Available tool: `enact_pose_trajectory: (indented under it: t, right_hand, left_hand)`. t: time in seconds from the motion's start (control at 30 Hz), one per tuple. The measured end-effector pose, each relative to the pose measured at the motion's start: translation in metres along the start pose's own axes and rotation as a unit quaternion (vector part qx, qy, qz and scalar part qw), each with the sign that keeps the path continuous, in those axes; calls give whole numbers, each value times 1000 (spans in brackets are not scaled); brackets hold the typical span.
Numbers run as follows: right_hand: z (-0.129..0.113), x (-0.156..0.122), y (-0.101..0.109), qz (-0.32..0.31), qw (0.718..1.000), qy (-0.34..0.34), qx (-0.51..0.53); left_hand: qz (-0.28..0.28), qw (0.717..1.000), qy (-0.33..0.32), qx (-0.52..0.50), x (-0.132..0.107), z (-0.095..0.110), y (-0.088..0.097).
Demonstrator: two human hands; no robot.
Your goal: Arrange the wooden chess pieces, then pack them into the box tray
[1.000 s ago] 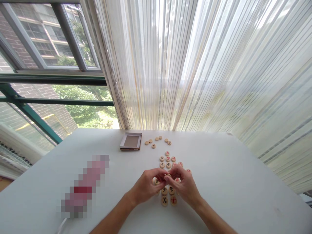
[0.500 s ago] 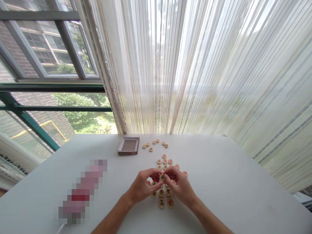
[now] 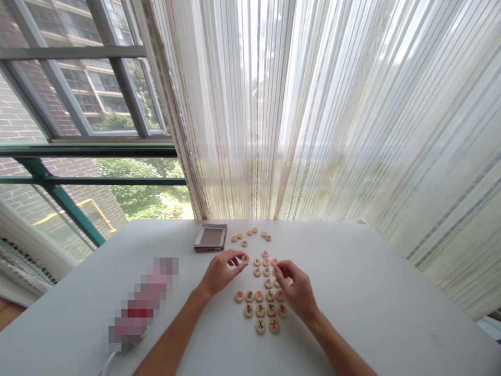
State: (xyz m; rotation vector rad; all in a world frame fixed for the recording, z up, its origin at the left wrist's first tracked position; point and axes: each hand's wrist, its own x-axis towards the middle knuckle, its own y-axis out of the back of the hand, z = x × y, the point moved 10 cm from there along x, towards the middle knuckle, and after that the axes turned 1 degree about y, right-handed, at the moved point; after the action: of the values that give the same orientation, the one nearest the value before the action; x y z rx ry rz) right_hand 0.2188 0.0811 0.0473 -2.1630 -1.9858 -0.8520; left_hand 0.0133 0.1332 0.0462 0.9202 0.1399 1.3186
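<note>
My left hand pinches a round wooden xiangqi piece with a black character between thumb and fingertips, left of the laid-out pieces. My right hand has thumb and fingers closed together, their tips at the lower edge of a red-marked xiangqi piece. Whether those fingers hold anything is hidden. Several more pieces lie face up in rows below, among them a red one and a black one. The right hand covers part of the rows.
A shallow open box stands at the table's back edge. Beside it several loose pieces lie scattered, most without visible marks. On the left rests a blurred pinkish object with a white cord. String curtains hang behind the white table.
My hands have parted from around one piece. The left hand has carried the black-marked piece up and left; the right has shifted right, uncovering more of the rows. The view has tilted slightly.
</note>
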Motion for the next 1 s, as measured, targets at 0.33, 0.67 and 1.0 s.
enact_pose_trajectory:
  t: [0.33, 0.67, 1.0]
  right_hand:
    - [2, 5, 10, 18, 1000, 0, -15]
    - [2, 5, 11, 21, 999, 7, -39]
    - [6, 6, 15, 25, 998, -11, -53]
  left_hand:
    - [-14, 998, -9, 59, 9, -18, -21]
    - [-28, 996, -3, 81, 6, -26, -29]
    - [-24, 996, 1, 83, 6, -30, -30]
